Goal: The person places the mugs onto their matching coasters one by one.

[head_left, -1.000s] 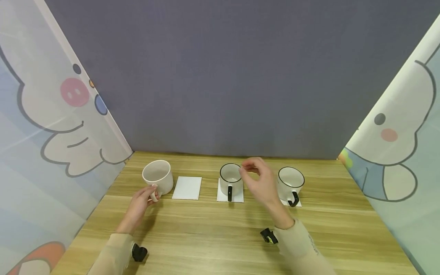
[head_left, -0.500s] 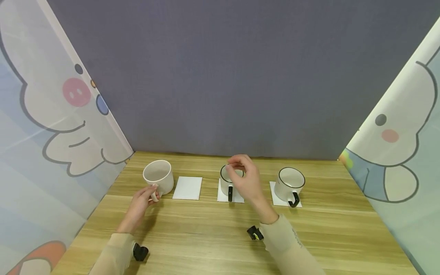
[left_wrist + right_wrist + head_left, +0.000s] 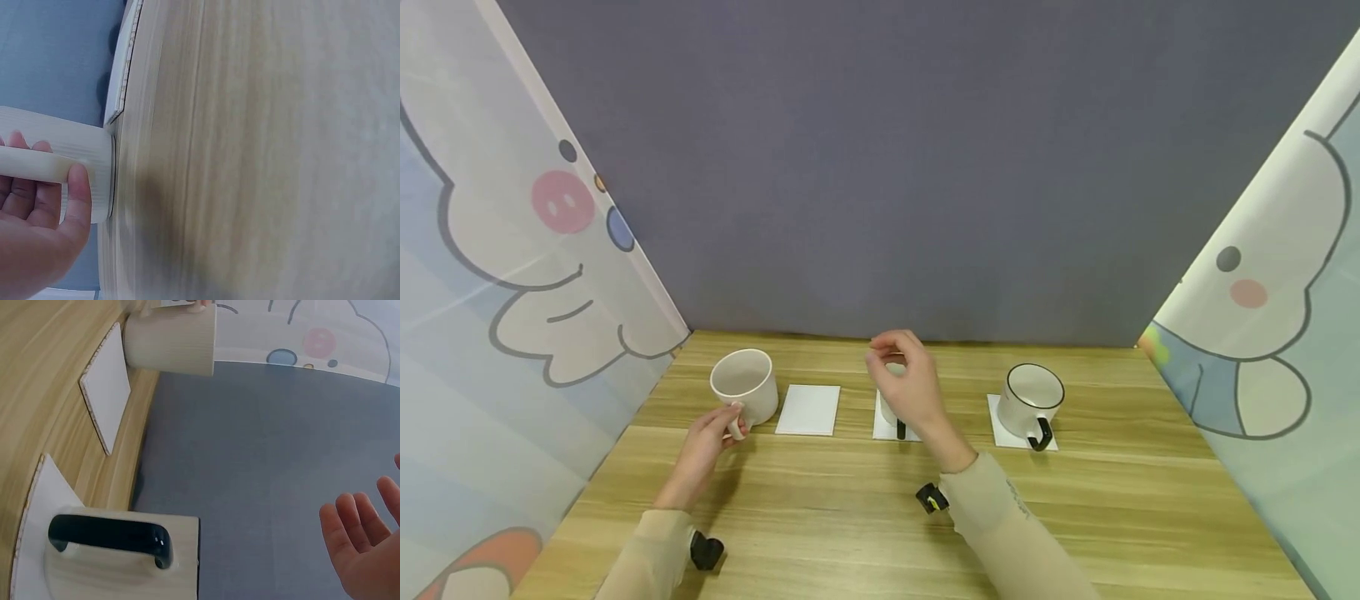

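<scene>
At the left of the table stands an all-white mug (image 3: 760, 402). My left hand (image 3: 698, 452) grips its handle (image 3: 37, 164), thumb on one side and fingers curled behind. A bare white square coaster (image 3: 808, 410) lies just to the mug's right. My right hand (image 3: 913, 396) hovers over the middle mug (image 3: 184, 550), its fingers bent loosely with nothing between them. That mug has a black handle (image 3: 112, 532) and stands on a white coaster (image 3: 47, 481); in the head view the hand hides most of it.
Another white mug (image 3: 1024, 417) with a black rim and handle sits on a coaster (image 3: 1000, 433) to the right. The wooden table (image 3: 820, 517) ends at a dark grey panel (image 3: 880, 183). Patterned panels (image 3: 1262, 350) stand on both sides.
My right hand has moved left from between the two black-handled mugs to over the middle one. My left hand and the all-white mug stay where they were.
</scene>
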The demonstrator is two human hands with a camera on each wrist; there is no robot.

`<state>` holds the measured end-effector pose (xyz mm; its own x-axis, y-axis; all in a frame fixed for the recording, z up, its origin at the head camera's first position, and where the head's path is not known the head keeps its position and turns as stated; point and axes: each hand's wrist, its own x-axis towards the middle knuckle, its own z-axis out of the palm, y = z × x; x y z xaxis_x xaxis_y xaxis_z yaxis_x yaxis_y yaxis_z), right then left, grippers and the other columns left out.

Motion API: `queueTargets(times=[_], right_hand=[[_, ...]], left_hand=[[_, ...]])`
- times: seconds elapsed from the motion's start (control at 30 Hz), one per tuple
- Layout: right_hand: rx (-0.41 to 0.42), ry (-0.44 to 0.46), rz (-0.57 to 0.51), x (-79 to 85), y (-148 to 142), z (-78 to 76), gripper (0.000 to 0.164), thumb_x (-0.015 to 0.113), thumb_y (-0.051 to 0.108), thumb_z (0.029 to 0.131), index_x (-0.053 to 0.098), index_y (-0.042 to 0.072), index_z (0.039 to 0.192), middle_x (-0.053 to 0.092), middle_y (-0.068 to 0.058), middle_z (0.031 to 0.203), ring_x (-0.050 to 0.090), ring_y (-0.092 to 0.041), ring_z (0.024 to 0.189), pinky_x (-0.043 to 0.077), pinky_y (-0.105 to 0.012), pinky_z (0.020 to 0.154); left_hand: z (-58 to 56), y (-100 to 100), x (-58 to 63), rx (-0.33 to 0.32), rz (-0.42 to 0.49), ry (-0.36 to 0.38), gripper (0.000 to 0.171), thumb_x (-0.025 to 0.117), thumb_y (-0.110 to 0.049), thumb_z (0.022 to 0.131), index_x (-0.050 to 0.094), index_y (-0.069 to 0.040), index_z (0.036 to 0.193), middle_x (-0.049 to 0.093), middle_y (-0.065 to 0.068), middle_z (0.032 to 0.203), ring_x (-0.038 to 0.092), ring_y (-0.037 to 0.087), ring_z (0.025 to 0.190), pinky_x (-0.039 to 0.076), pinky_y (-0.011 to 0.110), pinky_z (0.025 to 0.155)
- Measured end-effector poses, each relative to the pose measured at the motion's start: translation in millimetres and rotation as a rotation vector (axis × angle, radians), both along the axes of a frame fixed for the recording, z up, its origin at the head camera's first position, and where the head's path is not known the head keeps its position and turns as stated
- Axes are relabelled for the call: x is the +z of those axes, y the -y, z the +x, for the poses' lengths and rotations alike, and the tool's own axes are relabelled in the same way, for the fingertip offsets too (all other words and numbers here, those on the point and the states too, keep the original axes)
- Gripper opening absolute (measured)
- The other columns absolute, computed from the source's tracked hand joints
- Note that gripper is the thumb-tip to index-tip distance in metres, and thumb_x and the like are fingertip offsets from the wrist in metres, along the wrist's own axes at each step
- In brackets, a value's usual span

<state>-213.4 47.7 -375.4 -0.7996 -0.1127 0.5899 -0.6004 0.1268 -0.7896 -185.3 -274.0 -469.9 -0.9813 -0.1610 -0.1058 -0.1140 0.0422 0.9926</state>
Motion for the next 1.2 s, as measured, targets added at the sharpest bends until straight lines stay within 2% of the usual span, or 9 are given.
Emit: queueTargets(times=[0.4,0.6,0.83,0.97,1.2], right_hand=[[0.025,0.039,0.094,-9.5,24,-13.2,0.014,0.066,0.007,0.093,0.068,0.001,0.105,0.063,-0.012,0.106,0.062,-0.028,0.095,0.055,-0.051,0.088],[0.025,0.09,0.162,-11.9,35,-17.6,0.014,0.065,0.009,0.093,0.068,0.002,0.104,0.064,-0.012,0.106,0.062,-0.028,0.097,0.054,-0.049,0.09],[-0.006,0.177,0.317,-16.2,43,-23.1,0.017,0.066,0.017,0.094,0.069,0.008,0.108,0.064,-0.004,0.109,0.062,-0.022,0.1,0.054,-0.037,0.091],[0.004,0.218,0.394,-20.0,48,-27.5,0.019,0.065,0.022,0.096,0.068,0.01,0.111,0.064,-0.003,0.114,0.062,-0.023,0.104,0.053,-0.038,0.091],[0.009,0.217,0.546,-27.1,58,-35.1,0.025,0.064,0.023,0.095,0.068,0.009,0.116,0.064,-0.006,0.123,0.061,-0.026,0.108,0.052,-0.039,0.089]], left_hand=[[1.1,-2,2.3,-0.001,0.01,0.01,0.033,0.052,-0.029,0.108,0.064,-0.001,0.094,0.058,-0.001,0.084,0.058,0.012,0.083,0.053,0.026,0.081],[0.3,-3,0.4,0.005,-0.007,0.006,0.034,0.051,-0.029,0.108,0.064,0.001,0.096,0.06,0.003,0.088,0.058,0.013,0.087,0.054,0.026,0.082],[-2.5,-3,-2.0,0.016,-0.041,0.012,0.038,0.05,-0.03,0.108,0.061,0.006,0.099,0.06,0.006,0.092,0.059,0.014,0.088,0.054,0.027,0.082],[-2.7,-3,-1.7,0.018,-0.037,0.01,0.037,0.051,-0.029,0.108,0.061,0.005,0.098,0.06,0.006,0.091,0.059,0.014,0.088,0.054,0.026,0.082],[-1.3,-2,-1.5,0.021,-0.028,0.012,0.036,0.051,-0.029,0.108,0.062,0.004,0.096,0.06,0.005,0.089,0.058,0.013,0.086,0.054,0.028,0.082]])
